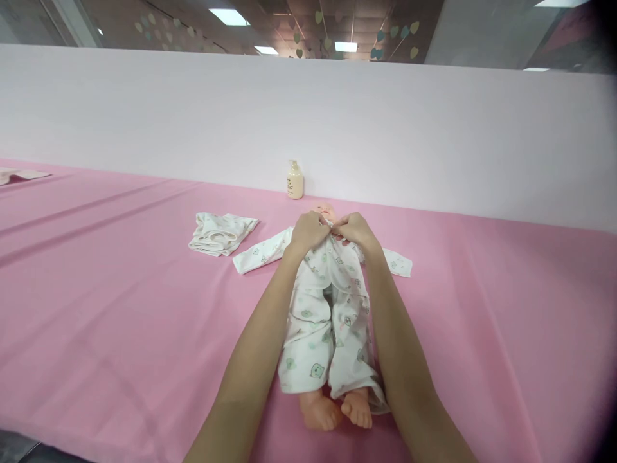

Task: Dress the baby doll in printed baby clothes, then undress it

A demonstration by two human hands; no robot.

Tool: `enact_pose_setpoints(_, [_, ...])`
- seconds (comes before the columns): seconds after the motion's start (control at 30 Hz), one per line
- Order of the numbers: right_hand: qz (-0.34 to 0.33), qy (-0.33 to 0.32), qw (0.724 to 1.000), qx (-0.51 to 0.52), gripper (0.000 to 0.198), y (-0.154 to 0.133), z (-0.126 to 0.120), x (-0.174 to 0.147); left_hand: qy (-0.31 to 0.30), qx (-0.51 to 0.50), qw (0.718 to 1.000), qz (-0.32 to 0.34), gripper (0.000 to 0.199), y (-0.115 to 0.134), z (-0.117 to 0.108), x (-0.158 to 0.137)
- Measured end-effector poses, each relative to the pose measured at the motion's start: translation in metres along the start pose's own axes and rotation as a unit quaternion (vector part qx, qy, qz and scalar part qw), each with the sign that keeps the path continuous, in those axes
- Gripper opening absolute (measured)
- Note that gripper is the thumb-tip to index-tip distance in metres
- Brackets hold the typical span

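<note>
A doll [332, 405] lay on its back on the pink table [96, 289], feet toward the person. The left hand [308, 233] and right hand [354, 230] were both closed, pinching the printed top [328, 263] together at the doll's neck, nearly touching each other.

Pink-covered table [120, 289], plain white partition [434, 135] behind, ceiling light panels [230, 17] above, possibly hanging heart decorations [395, 31].

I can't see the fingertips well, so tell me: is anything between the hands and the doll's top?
Nothing visible. The left hand and right hand both pinch the top at the doll's neck.
</note>
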State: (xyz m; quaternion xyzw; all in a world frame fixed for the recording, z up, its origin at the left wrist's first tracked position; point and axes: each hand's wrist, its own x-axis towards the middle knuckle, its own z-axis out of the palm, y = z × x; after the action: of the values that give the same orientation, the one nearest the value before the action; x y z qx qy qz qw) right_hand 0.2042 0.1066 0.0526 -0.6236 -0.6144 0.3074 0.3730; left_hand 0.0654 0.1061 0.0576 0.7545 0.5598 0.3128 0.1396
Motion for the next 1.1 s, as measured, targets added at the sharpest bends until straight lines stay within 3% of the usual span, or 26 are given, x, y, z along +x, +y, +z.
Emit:
enact_pose_setpoints(0.13, [0.007, 0.028, 0.999, -0.015, 0.006, -0.003, -0.001, -0.002, -0.005, 0.005, 1.0, 0.014, 0.019, 0.002, 0.001, 0.0])
enact_pose_setpoints(0.37, [-0.03, -0.098, 0.994, 0.026, 0.017, -0.014, -0.011, -0.015, -0.044, -0.02, 0.999, 0.014, 0.023, 0.0, -0.011, -0.002])
enact_pose_setpoints(0.6, [-0.024, -0.164, 0.977, 0.135, 0.023, -0.019, -0.022, -0.029, -0.012, -0.034, 0.999, 0.019, 0.019, 0.003, -0.011, -0.003])
enact_pose_setpoints(0.73, [-0.043, -0.195, 0.971, 0.129, 0.028, -0.024, -0.023, -0.034, -0.007, -0.057, 0.998, 0.013, 0.021, 0.003, -0.013, -0.003])
enact_pose_setpoints(0.8, [-0.035, -0.174, 0.981, 0.078, 0.026, -0.027, -0.023, -0.035, -0.052, -0.104, 0.993, -0.012, 0.019, 0.002, -0.014, -0.004])
enact_pose_setpoints(0.9, [-0.007, -0.14, 0.989, -0.038, 0.02, -0.031, -0.025, -0.037, -0.172, -0.172, 0.967, -0.07, 0.021, 0.002, -0.017, -0.007])
enact_pose_setpoints(1.0, [0.017, -0.164, 0.976, -0.142, 0.015, -0.036, -0.025, -0.04, -0.258, -0.185, 0.943, -0.1, 0.037, 0.004, -0.023, -0.012])
enact_pose_setpoints(1.1, [0.026, -0.207, 0.959, -0.193, 0.013, -0.043, -0.023, -0.044, -0.306, -0.18, 0.931, -0.086, 0.051, 0.008, -0.032, -0.017])
